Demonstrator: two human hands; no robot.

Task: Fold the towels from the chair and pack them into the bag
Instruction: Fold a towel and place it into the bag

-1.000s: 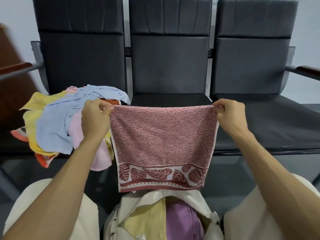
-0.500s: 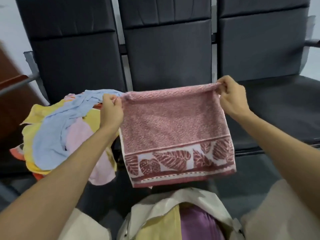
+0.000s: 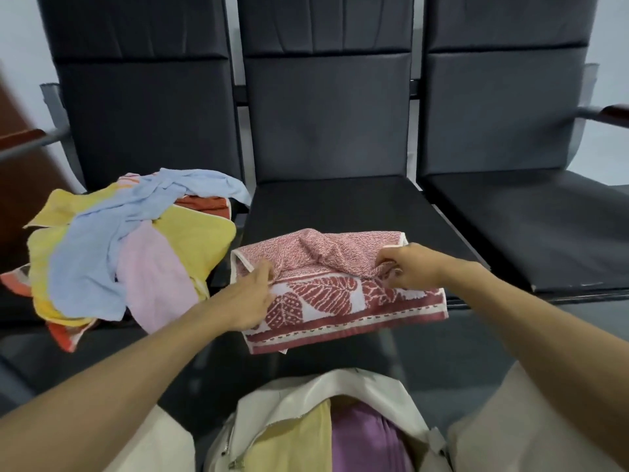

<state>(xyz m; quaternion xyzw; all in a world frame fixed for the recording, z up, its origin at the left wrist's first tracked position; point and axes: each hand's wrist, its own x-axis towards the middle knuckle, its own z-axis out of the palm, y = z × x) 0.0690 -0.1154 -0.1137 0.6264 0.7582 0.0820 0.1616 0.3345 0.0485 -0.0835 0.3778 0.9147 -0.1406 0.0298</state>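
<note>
1. The red towel (image 3: 340,287) lay at the centre of the frame on the front of the middle chair seat (image 3: 340,206). It was speckled red, with a white band of red leaves along its near edge, and its far part was rumpled.
2. The left hand (image 3: 252,298) pinched the towel's left side. The right hand (image 3: 412,267) curled its fingers round a bunched fold at the right.
3. An open bag (image 3: 306,396) sat at bottom centre, and a loose pile of towels (image 3: 112,253) lay at left.

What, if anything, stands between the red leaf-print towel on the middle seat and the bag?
Nothing visible blocks the red towel. The bag gapes open in front of the seat; a yellow towel and a purple towel already lie inside.
</note>
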